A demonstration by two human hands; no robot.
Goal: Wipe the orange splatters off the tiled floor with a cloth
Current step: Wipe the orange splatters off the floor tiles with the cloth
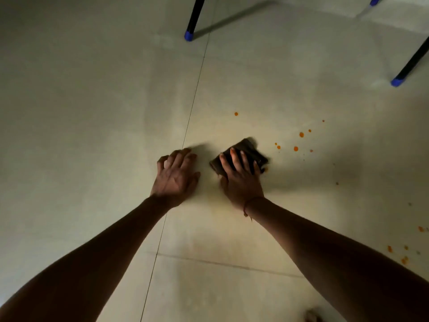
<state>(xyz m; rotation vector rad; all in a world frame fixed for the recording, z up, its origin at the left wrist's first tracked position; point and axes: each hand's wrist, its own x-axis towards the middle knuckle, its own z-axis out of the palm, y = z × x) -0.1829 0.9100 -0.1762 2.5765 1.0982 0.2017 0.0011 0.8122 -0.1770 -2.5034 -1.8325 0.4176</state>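
My right hand (241,180) presses flat on a dark folded cloth (249,148) on the pale tiled floor (92,112), fingers spread over it. My left hand (175,175) rests open on the floor just left of the cloth, holding nothing. Orange splatters (296,148) dot the tile to the right of the cloth, with one drop (236,114) farther off above it. More orange spots (404,260) lie at the lower right near my right forearm. A small orange smear shows at the cloth's right edge.
Black furniture legs with blue caps stand at the top: one (189,36) in the middle, one (397,82) at the right, a third cap (375,0) at the top edge. A grout line (192,105) runs down the floor left of the hands.
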